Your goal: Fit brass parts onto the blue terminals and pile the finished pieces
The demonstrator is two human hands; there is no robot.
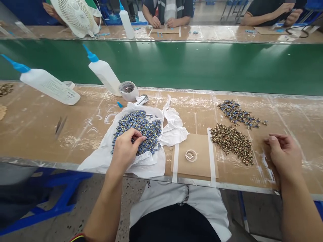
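My left hand [127, 145] is over a heap of small blue and yellow parts [148, 129] spread on white paper [101, 158]. Its thumb and index finger are pinched together at the heap; whatever they hold is too small to make out. On the right, my right hand [285, 151] rests at the tabletop with its fingers curled, and the space inside them is hidden. Left of that hand lies a pile of brown-gold small parts [233, 143]. Behind it is a smaller pile of parts with blue ends [237, 112]. Between my hands, a small clear round dish [191, 155] sits on a taped cardboard piece [195, 171].
Two white bottles with blue nozzles, one upright [106, 75] and one leaning [50, 85], stand at the left. Near them are a tape roll [128, 90], crumpled tissue [174, 126] and tweezers [60, 127]. A green belt [176, 64] separates me from people working opposite, beside a fan [75, 16].
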